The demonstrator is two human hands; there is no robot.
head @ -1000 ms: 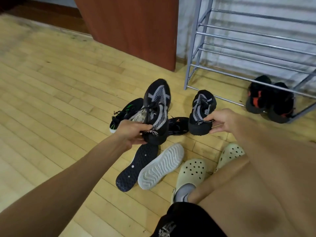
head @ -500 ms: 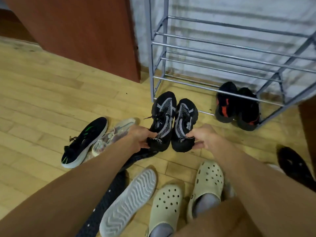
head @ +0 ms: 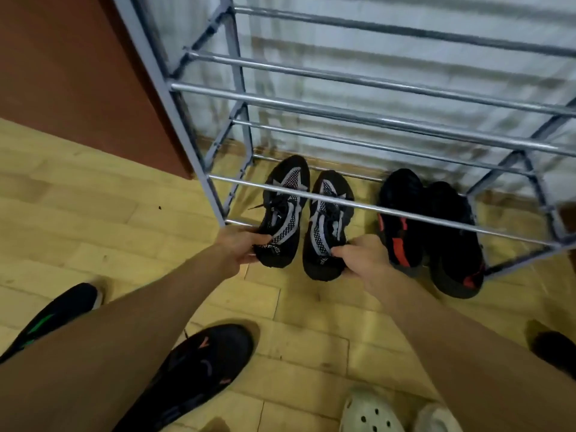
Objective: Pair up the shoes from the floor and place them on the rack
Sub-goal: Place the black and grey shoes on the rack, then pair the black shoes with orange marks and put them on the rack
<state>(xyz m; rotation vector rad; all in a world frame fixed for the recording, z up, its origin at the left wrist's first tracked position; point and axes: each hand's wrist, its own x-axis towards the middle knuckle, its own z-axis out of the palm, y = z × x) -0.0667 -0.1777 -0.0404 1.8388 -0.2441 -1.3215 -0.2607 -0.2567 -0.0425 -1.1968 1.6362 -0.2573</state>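
Each hand clamped a heel: the left hand [head: 240, 244] held one black knit sneaker with grey-white mesh stripes [head: 285, 210], the right hand [head: 361, 260] its twin [head: 327, 226]. Both pointed toes-first, side by side, into the grey tubular-metal rack's [head: 343, 201] bottom tier, beside a black-and-red pair [head: 430, 232].

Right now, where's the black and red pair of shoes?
In the head view, the black and red pair sits at the rack's bottom level, right of the black and white shoes.

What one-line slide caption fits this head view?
Left hand and right hand slide paired black-and-grey sneakers onto the rack beside black-and-red sneakers.
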